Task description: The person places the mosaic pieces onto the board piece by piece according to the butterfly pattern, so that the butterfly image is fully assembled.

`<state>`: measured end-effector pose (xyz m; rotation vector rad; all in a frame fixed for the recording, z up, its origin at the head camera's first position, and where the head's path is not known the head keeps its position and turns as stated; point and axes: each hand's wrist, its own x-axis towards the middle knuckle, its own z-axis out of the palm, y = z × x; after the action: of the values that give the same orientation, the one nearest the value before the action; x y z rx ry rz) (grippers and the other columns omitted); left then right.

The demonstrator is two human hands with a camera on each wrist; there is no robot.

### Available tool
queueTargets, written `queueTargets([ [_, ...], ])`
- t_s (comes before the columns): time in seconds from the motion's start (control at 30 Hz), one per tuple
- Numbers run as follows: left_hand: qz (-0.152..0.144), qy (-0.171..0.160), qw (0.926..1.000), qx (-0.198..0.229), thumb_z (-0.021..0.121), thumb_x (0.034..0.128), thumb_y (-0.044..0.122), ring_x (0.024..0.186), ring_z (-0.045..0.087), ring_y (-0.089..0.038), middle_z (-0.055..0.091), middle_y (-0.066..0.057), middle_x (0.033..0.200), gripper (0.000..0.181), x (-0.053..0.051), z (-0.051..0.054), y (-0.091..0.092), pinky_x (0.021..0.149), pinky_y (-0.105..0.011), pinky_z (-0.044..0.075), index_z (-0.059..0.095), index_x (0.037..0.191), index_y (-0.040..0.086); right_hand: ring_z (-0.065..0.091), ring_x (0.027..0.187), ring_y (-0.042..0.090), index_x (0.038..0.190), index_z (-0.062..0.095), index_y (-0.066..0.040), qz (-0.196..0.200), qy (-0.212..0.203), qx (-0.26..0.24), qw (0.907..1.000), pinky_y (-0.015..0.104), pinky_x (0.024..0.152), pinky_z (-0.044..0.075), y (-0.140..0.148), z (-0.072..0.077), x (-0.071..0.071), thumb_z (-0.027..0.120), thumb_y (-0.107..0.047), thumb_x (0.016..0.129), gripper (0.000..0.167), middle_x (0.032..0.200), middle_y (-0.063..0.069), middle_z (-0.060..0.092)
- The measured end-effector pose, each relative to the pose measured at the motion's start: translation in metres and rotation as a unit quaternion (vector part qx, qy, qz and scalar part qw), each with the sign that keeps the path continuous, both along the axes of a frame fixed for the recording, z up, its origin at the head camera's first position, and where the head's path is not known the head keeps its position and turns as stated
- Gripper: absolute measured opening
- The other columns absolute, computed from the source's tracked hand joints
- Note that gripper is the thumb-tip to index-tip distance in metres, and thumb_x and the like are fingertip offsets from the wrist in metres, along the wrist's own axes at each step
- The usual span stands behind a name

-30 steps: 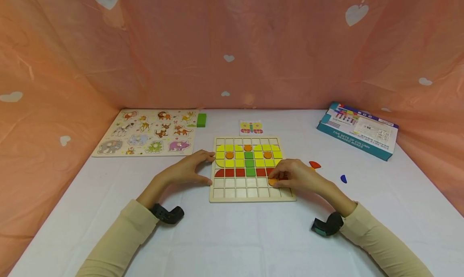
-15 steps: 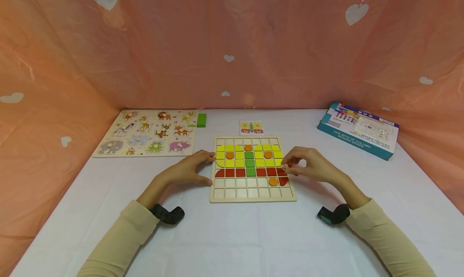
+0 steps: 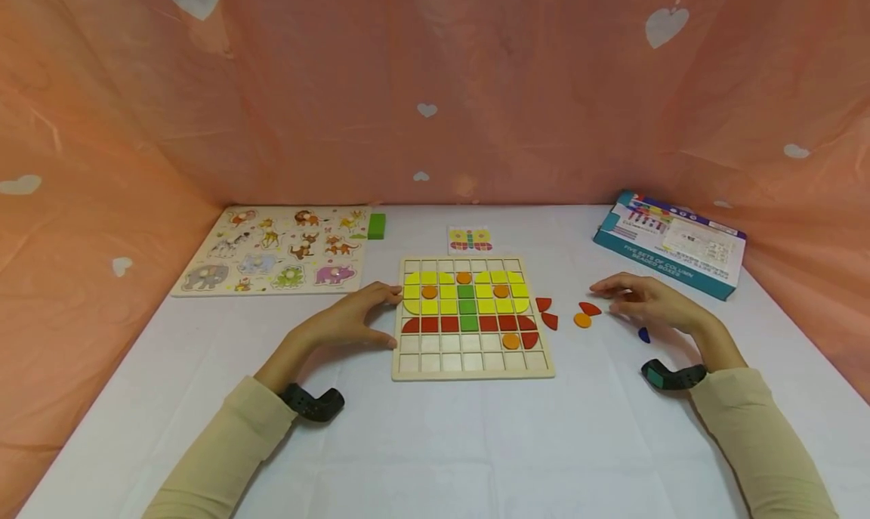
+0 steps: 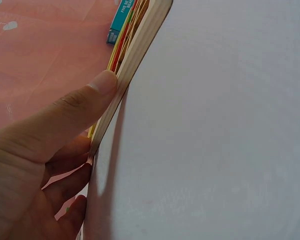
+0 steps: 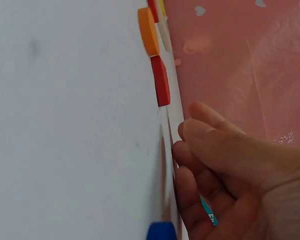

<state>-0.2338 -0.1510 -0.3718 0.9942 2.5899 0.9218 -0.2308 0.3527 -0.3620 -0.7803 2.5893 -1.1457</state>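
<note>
A square wooden grid board (image 3: pixel 451 364) carries a pattern of yellow, green, red and orange pieces. My left hand (image 3: pixel 350 317) rests against its left edge, thumb and fingers touching the rim; the left wrist view shows the thumb (image 4: pixel 85 102) on the wooden side. At the right, my right hand (image 3: pixel 655 301) is over the table with loosely bent fingers and holds nothing. Nearest to it lie a red rounded piece (image 3: pixel 590 308), an orange disc (image 3: pixel 582 320) and a dark blue piece (image 3: pixel 644 335). Two red quarter pieces (image 3: pixel 544 304) lie by the board's right edge.
Behind the board lies a small butterfly pattern card (image 3: pixel 470 239). An animal puzzle board (image 3: pixel 272 251) and a green block (image 3: pixel 377 226) are at the back left. A teal box (image 3: pixel 669 247) sits at the back right. A pink curtain (image 3: pixel 435 88) encloses the table.
My right hand has left the board and moved right over the table, beside the loose pieces. The orange disc and red piece it touched stay on the lower right squares. My left hand has not moved.
</note>
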Motion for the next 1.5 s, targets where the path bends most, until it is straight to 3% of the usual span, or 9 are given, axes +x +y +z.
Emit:
queueTargets([
  [0.2,0.004,0.000,1.0000,0.003,0.080,0.0712,0.030,0.134,0.032,-0.028,0.039,-0.012,0.144,0.073,0.001,0.000,0.000,0.112,-0.045,0.024,0.050,0.132,0.001,0.046,0.111,-0.001,0.128,0.053,-0.007,0.022,-0.004,0.002,0.9998,0.014,0.087,0.043,-0.006,-0.006,-0.004,0.058,-0.008,0.091,0.037,0.128,0.012,0.053],
  [0.37,0.008,-0.010,0.9999,0.002,0.080,0.0714,0.030,0.134,0.032,-0.027,0.038,-0.011,0.144,0.073,0.001,-0.001,0.001,0.112,-0.045,0.023,0.050,0.132,0.002,0.043,0.116,-0.001,0.126,0.056,-0.007,0.055,-0.032,-0.009,0.9980,0.012,0.093,0.038,-0.011,-0.008,-0.006,0.053,-0.003,0.093,0.034,0.130,0.013,0.052],
  [0.5,0.008,-0.011,0.9999,0.001,0.080,0.0714,0.030,0.134,0.032,-0.027,0.038,-0.011,0.145,0.073,0.001,-0.001,0.001,0.112,-0.045,0.023,0.050,0.131,0.002,0.044,0.113,0.001,0.122,0.058,-0.007,0.061,-0.031,-0.013,0.9976,0.012,0.093,0.038,-0.014,-0.010,-0.005,0.053,0.000,0.092,0.032,0.126,0.013,0.054],
  [0.7,0.008,-0.010,0.9999,0.001,0.081,0.0714,0.030,0.134,0.032,-0.027,0.038,-0.010,0.145,0.073,0.001,-0.001,0.001,0.112,-0.045,0.023,0.051,0.131,0.002,0.048,0.106,0.002,0.116,0.062,-0.005,0.039,0.002,-0.001,0.9993,0.010,0.090,0.039,-0.017,-0.009,-0.003,0.056,-0.001,0.091,0.026,0.118,0.013,0.056],
  [0.97,0.008,-0.007,0.9999,0.002,0.081,0.0713,0.031,0.134,0.032,-0.027,0.039,-0.010,0.144,0.073,0.001,-0.001,0.001,0.112,-0.045,0.024,0.051,0.131,0.002,0.052,0.092,0.011,0.109,0.066,-0.008,-0.050,0.066,0.061,0.9948,0.012,0.078,0.045,-0.023,-0.008,0.000,0.070,-0.017,0.084,0.027,0.105,0.006,0.060],
  [1.2,0.010,-0.010,0.9999,0.001,0.081,0.0710,0.032,0.134,0.032,-0.026,0.039,-0.010,0.144,0.073,0.000,-0.002,0.001,0.112,-0.044,0.024,0.051,0.132,0.003,0.044,0.106,0.003,0.120,0.060,-0.006,-0.013,0.004,0.028,0.9995,0.012,0.086,0.042,-0.015,-0.008,0.001,0.063,-0.012,0.089,0.032,0.125,0.013,0.049],
  [1.33,0.012,-0.012,0.9999,0.000,0.080,0.0712,0.032,0.134,0.032,-0.026,0.039,-0.009,0.144,0.074,0.000,-0.002,0.001,0.112,-0.045,0.024,0.051,0.132,0.004,0.046,0.101,0.003,0.117,0.062,-0.003,-0.004,0.026,0.029,0.9992,0.012,0.084,0.043,-0.014,-0.009,0.000,0.060,-0.006,0.089,0.028,0.117,0.012,0.054],
  [1.5,0.012,-0.014,0.9998,0.001,0.080,0.0714,0.032,0.134,0.032,-0.026,0.039,-0.010,0.144,0.074,0.000,-0.002,0.001,0.112,-0.045,0.023,0.050,0.133,0.004,0.051,0.089,0.009,0.113,0.064,-0.004,-0.036,0.049,0.052,0.9968,0.014,0.077,0.047,-0.019,-0.008,0.000,0.066,-0.007,0.086,0.027,0.102,0.006,0.061],
])
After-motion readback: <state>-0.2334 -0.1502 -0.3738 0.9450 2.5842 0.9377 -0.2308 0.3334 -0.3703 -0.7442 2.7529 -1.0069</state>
